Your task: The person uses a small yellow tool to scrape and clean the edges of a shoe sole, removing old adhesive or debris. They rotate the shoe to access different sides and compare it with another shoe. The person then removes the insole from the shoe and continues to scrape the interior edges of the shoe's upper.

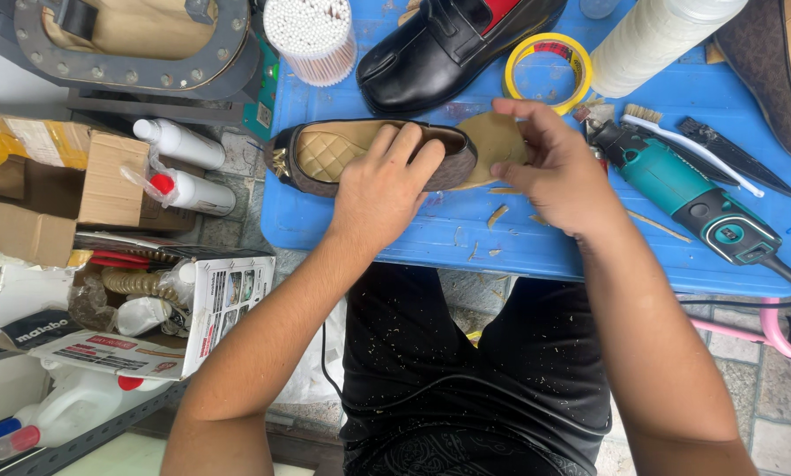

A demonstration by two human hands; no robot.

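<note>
shoe (325,154): left hand (382,189) clamps it flat
sole piece (494,141): right hand (558,172) pinches it
risk: piece could go on crooked if shoe slides

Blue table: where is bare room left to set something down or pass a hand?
The blue table is barest along its near edge, below the brown flat shoe and the right hand, with only scraps, and left of the teal power tool. The far side is crowded: black shoe, yellow tape roll, cotton swab tub, brushes.

Single head view, steeply downward, close over blue table (536,247)
</note>
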